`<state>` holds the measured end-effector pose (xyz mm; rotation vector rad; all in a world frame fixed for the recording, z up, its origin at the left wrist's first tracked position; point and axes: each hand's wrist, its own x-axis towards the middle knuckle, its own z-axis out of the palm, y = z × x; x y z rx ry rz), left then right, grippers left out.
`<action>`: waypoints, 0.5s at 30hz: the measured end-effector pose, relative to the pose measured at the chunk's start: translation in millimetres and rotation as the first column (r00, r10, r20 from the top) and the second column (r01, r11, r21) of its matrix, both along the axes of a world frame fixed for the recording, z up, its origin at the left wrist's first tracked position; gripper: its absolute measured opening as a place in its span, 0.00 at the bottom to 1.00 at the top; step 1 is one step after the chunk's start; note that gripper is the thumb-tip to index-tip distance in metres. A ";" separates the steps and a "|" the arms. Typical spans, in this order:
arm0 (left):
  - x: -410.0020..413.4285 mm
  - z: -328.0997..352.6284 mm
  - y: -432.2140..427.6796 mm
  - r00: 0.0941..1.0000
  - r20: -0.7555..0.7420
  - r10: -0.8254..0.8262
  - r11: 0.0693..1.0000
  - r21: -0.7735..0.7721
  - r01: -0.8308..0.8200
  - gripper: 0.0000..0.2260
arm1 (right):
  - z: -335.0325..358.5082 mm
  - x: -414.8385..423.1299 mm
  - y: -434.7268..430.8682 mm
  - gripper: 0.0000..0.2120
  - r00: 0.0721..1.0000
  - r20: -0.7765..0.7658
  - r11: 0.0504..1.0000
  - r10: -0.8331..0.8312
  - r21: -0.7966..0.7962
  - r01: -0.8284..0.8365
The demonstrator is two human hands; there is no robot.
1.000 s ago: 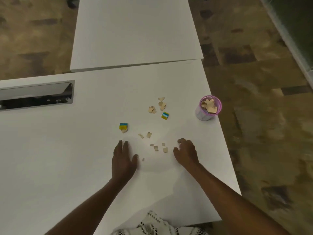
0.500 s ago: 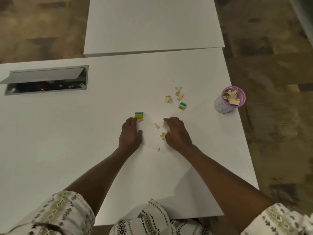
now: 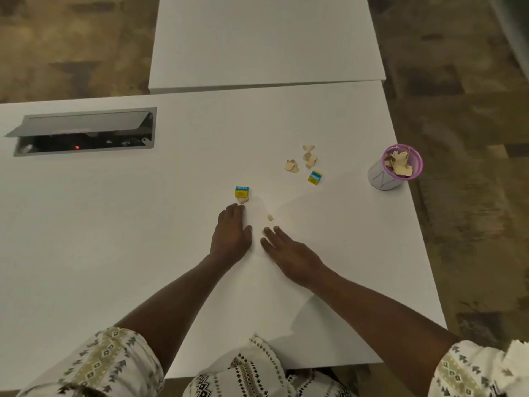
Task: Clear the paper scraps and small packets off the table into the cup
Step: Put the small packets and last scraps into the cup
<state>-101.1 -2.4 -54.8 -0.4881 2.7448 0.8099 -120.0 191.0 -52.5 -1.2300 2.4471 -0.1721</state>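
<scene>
**A:** What do I have on the head view, taking the cup point(image 3: 400, 167) as my mark?

**B:** I see both hands flat on the white table point(image 3: 143, 253), well to the cup's near-left; the left hand point(image 3: 231, 235) lies palm down with fingers pressed together, its tips touching a tan scrap just below the nearer packet point(image 3: 242, 191); the right hand point(image 3: 289, 253) has opened since half a second ago, when it was bunched over the scraps; now its fingers are spread and pinching nothing that I can see.

**A:** What does that mean for the job?

**B:** I judge the sweep is gathering the near scraps towards the left hand; only one small scrap point(image 3: 270, 217) shows between the hands and the cup, so the rest are probably under a palm; I cannot tell. The scrap cluster point(image 3: 302, 161) and the second packet point(image 3: 315, 177) sit untouched just left of the cup, which already holds tan scraps; much remains.

**A:** Any writing?

**B:** Both packets are blue over yellow; the print is too small to read; the cup's wall bears a pen mark like an N.
</scene>
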 end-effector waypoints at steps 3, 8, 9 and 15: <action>5.3 0.1 5.2 1.000 -0.004 -0.018 1.000 -0.005 0.018 0.22 | -11.0 8.2 13.6 0.19 0.978 -0.207 0.986 0.038 -0.151 -0.071; 17.0 0.6 18.5 0.996 -0.016 -0.093 0.995 -0.021 0.093 0.22 | -12.9 1.1 27.8 0.12 0.964 -0.266 0.965 0.021 -0.248 -0.089; 18.0 0.6 22.0 0.993 -0.017 -0.115 0.993 -0.026 0.115 0.22 | -13.6 1.5 31.9 0.13 0.968 -0.251 0.969 0.028 -0.231 -0.088; 7.6 2.8 45.7 0.960 -0.005 -0.280 0.959 -0.052 0.279 0.25 | -12.9 10.9 57.9 0.24 0.983 -0.166 0.988 0.076 -0.122 -0.097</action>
